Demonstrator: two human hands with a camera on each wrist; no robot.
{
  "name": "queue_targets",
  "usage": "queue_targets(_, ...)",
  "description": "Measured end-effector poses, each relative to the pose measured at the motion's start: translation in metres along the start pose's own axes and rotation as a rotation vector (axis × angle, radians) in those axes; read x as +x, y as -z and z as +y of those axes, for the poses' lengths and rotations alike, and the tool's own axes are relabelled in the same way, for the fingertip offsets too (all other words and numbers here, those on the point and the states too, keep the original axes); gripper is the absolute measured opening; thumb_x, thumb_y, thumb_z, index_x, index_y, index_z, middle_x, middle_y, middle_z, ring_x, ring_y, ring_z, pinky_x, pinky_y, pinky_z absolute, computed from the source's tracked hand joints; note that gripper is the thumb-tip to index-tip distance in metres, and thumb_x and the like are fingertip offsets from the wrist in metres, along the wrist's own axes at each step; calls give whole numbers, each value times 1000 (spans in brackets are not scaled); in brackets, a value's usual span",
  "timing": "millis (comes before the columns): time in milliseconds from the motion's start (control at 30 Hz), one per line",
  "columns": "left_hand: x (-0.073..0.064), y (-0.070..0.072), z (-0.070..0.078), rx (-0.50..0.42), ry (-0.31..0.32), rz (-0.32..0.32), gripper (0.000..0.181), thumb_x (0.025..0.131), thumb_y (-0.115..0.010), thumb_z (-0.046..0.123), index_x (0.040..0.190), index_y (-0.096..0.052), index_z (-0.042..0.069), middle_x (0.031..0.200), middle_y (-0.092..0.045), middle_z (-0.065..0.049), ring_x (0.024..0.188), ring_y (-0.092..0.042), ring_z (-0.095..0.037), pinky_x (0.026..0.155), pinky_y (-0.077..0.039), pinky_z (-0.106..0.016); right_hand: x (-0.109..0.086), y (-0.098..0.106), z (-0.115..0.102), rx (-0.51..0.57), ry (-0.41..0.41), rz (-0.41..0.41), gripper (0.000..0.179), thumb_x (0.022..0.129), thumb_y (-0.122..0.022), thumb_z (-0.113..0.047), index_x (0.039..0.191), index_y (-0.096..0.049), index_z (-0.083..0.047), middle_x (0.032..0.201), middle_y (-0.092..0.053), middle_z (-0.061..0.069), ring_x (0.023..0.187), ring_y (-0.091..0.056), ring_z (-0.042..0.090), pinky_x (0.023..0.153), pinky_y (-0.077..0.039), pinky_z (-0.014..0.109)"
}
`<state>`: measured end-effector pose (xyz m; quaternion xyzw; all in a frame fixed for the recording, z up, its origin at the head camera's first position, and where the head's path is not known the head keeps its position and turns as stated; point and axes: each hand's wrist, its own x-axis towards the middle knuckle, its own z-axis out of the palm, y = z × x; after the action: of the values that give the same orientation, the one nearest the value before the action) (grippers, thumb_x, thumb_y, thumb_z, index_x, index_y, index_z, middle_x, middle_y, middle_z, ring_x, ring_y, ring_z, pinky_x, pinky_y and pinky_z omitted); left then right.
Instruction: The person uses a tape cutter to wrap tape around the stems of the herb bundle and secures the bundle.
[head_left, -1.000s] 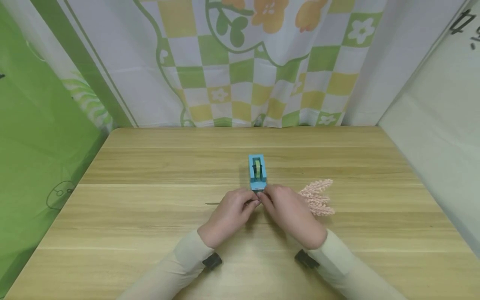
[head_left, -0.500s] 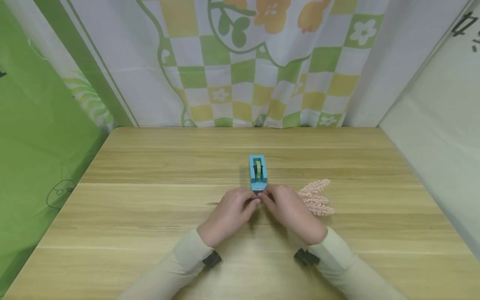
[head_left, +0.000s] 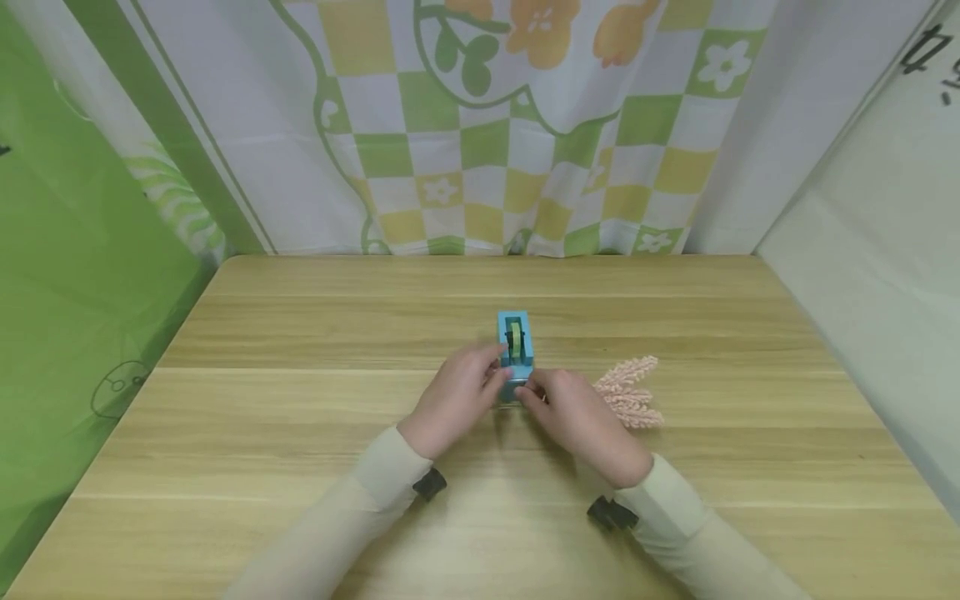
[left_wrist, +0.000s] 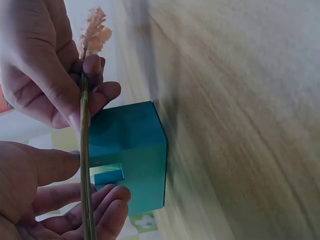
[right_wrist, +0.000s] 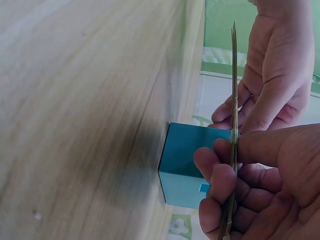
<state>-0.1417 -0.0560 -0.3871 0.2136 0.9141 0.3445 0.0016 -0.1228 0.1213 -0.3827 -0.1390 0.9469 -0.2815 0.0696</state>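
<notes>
A blue tape dispenser [head_left: 515, 371] with a yellow-green tape roll [head_left: 515, 340] stands mid-table. My right hand [head_left: 581, 421] pinches the thin stems [left_wrist: 85, 150] of a bunch of pink artificial flowers [head_left: 632, 392] between thumb and fingers, just in front of the dispenser. The flower heads spread to the right; the bare stem ends [right_wrist: 234, 40] point left. A pale greenish band [right_wrist: 233, 135] shows on the stems by the right thumb. My left hand [head_left: 456, 396] is at the dispenser's left front, thumb and fingers apart, behind the stems in the right wrist view.
The wooden table [head_left: 300, 333] reaches back to a checked floral curtain [head_left: 480, 167]. Green cloth [head_left: 90, 275] hangs on the left and a pale wall [head_left: 877, 275] stands on the right. A black wrist strap [head_left: 430, 483] shows under the left sleeve.
My left hand has left the stems beside the right fingers and moved up and slightly left to the dispenser, its fingers parting. The right hand stays almost still with the flowers.
</notes>
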Motion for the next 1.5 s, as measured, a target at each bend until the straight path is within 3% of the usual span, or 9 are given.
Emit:
queue_targets(200, 5, 0, -2, 7, 8, -28, 39, 106, -63, 17, 138, -62, -6, 131, -68, -23, 109, -73, -29, 92, -63, -38, 0, 0, 1, -7, 6, 0, 19, 103, -67, -19, 88, -70, -8, 65, -56, 0, 55, -47, 11, 49, -39, 22)
queue_targets(567, 8, 1, -2, 21, -7, -30, 38, 105, -64, 16, 137, -64, -6, 123, -71, -21, 91, -64, -20, 81, -59, -34, -1, 0, 4, -10, 41, 9, 23, 103, -67, -17, 81, -66, -8, 64, -55, 0, 55, -45, 10, 49, -37, 20)
queue_targets(800, 9, 0, -2, 11, -4, -27, 38, 105, -64, 15, 136, -64, -6, 123, -71, -21, 94, -64, -22, 83, -59, -37, 0, 0, 5, -20, 48, 13, 27, 103, -67, -18, 78, -64, -9, 65, -54, 0, 56, -45, 10, 51, -36, 20)
queue_targets(1033, 8, 0, -2, 6, 4, -32, 39, 105, -64, 16, 137, -63, -6, 129, -70, -23, 107, -67, -28, 94, -59, -44, 1, 1, 4, -36, 41, 7, 28, 103, -67, -18, 76, -62, -10, 64, -54, 0, 57, -46, 11, 51, -37, 21)
queue_targets(1300, 9, 1, -2, -4, -14, -21, 37, 104, -65, 14, 135, -65, -6, 126, -70, -22, 106, -68, -27, 91, -60, -42, 0, 1, 6, -30, 56, -5, 13, 100, -70, -13, 91, -74, -4, 71, -65, 1, 59, -50, 10, 53, -43, 21)
queue_targets(1500, 6, 1, -5, -8, -15, -14, 36, 106, -62, 14, 136, -64, -6, 126, -70, -20, 102, -68, -25, 89, -60, -39, -3, 1, 4, -25, 73, 9, 17, 101, -68, -14, 88, -73, -5, 71, -65, 0, 59, -50, 10, 54, -43, 21)
